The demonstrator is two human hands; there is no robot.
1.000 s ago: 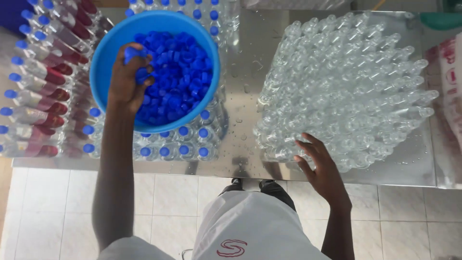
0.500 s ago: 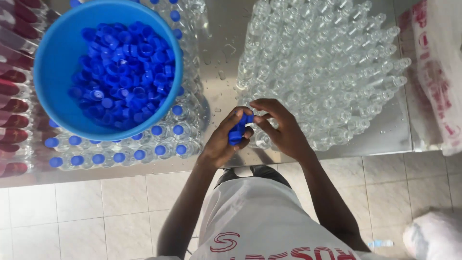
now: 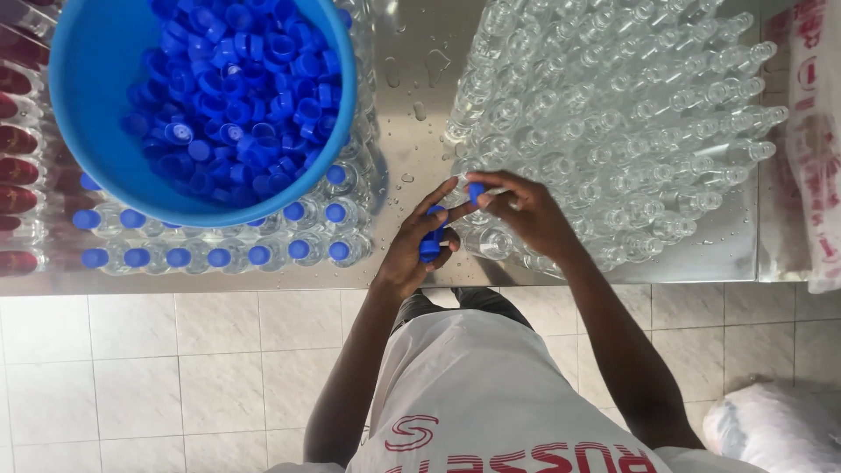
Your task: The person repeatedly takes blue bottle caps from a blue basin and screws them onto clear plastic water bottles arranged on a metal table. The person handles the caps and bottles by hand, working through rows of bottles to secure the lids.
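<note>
Wet steel table [image 3: 412, 79], white-tiled floor [image 3: 175, 368]

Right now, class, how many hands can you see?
2. The left hand holds blue caps at the near edge of the table; the right hand pinches one cap over the open bottles. None seem hidden.

Bottles, caps and two hands on a metal table

A basin [image 3: 96, 131] full of loose caps [image 3: 236, 88] sits on top of the capped bottles [image 3: 254, 254], which stand along the near edge of the table [image 3: 412, 79] toward its left end. A mass of uncapped bottles [image 3: 613, 114] fills the right part, reaching the near edge. Between the two groups, at the near edge, the left hand [image 3: 420, 245] holds caps beside the right hand [image 3: 526, 215], which rests on the nearest uncapped bottles. A sack [image 3: 775, 429] lies on the floor below the right end.
</note>
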